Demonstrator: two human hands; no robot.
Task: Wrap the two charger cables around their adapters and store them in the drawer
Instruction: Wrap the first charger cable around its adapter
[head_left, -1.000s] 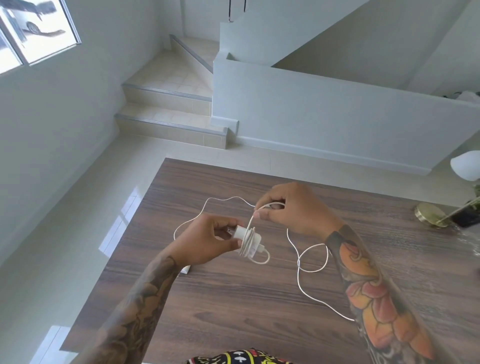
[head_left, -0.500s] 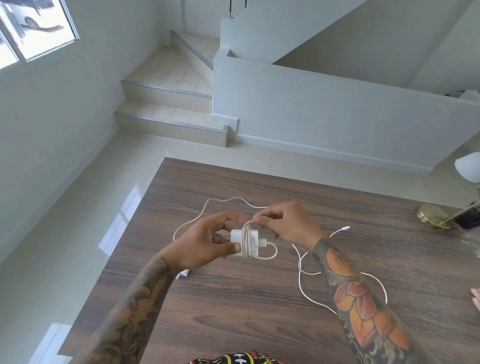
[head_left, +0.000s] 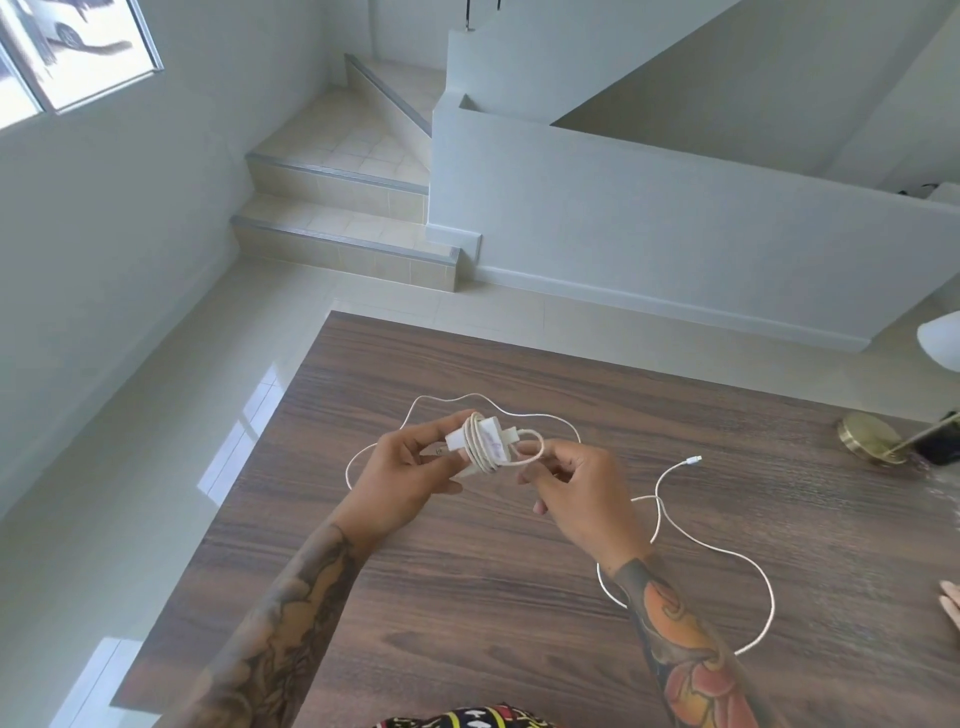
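Midway through the first wrap — my left hand (head_left: 402, 470) pinches the adapter (head_left: 480, 441) by its plug end, fingers closed on it, holding it up over the table (head_left: 519, 597). Several turns of cable (head_left: 769, 597) already sit around the body, a bit loose, with one loop bulging out on the right side. My right hand (head_left: 576, 491) has thumb and forefinger closed on the strand just beside the adapter, feeding it. Plenty left to take up: the free length runs out from under my right wrist, loops across the table to the right and back, and ends in the connector (head_left: 693, 459) lying flat, well apart from my hands. A second thin cable (head_left: 441, 400) arcs on the table behind the adapter; I take it for the other charger's, though its adapter is hidden behind my left arm. No drawer in view. Next move, as I judge it — carry the strand around again, keep tension so the turns lie tight, and let the slack drag in without snagging on its own loop. A lamp base (head_left: 867, 436) sits at the far right, clear of the cable.
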